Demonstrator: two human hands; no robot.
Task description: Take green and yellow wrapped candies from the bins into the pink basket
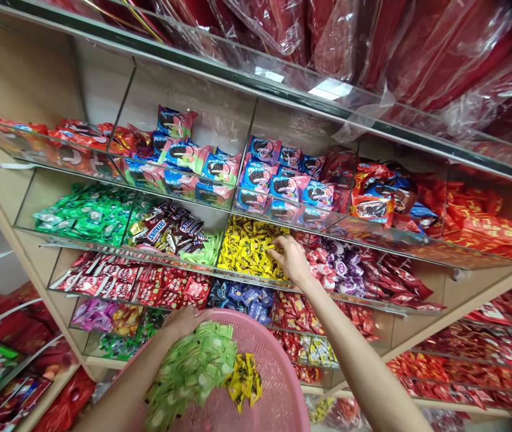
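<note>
My left hand (181, 327) is closed on the far left rim of a pink plastic basket (278, 372) with a perforated wall. Inside it lie a large heap of light green wrapped candies (197, 366) and a smaller pile of yellow wrapped candies (244, 381). My right hand (292, 259) reaches into a glass-fronted shelf compartment full of yellow candies (249, 246). Its thumb and fingertips are pinched together at the right side of that heap, on a yellow candy partly hidden by the fingers.
Left of the yellow compartment are Snickers bars (170, 228) and green candies (89, 216); purple-and-white candies (343, 261) lie to the right. Blue-and-pink cookie packs (278, 180) fill the shelf above. A glass shelf edge (237, 66) crosses overhead, under red plastic-wrapped goods.
</note>
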